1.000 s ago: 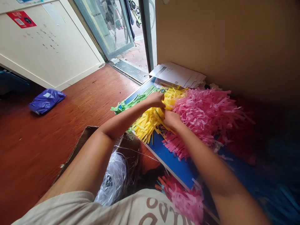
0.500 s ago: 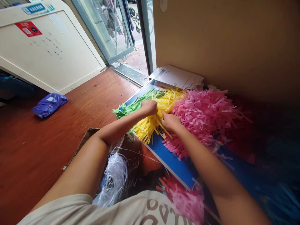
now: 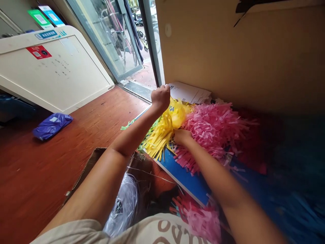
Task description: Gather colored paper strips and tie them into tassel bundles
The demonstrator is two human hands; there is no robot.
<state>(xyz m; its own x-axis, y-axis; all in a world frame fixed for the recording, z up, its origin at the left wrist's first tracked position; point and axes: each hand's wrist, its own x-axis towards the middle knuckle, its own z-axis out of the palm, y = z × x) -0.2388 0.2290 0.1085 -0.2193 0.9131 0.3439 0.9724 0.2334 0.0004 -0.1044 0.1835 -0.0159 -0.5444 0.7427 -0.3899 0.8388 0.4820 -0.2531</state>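
Note:
My left hand (image 3: 161, 97) is raised in a closed fist above the blue board (image 3: 172, 166), with the top of a yellow paper fringe (image 3: 166, 130) drawn up under it. Lower and to the right, my right hand (image 3: 183, 136) is closed at the fringe's right edge, its fingertips partly hidden. The yellow strips hang loosely toward the board's near edge. Beside my right hand lies a fluffy heap of pink paper fringe (image 3: 215, 123). Some green fringe (image 3: 129, 124) shows behind my left forearm, mostly covered.
An open cardboard box (image 3: 95, 154) holds white stringy strands (image 3: 124, 196) below my left arm. Another pink and red fringe (image 3: 200, 213) sits near my lap. White papers (image 3: 189, 92) lie by the wall. A purple package (image 3: 52, 126) rests on the floor near a white panel (image 3: 50, 74).
My left hand has risen, pulling the yellow fringe upward. My right hand has stayed low by the fringe. The camera view has tilted up slightly.

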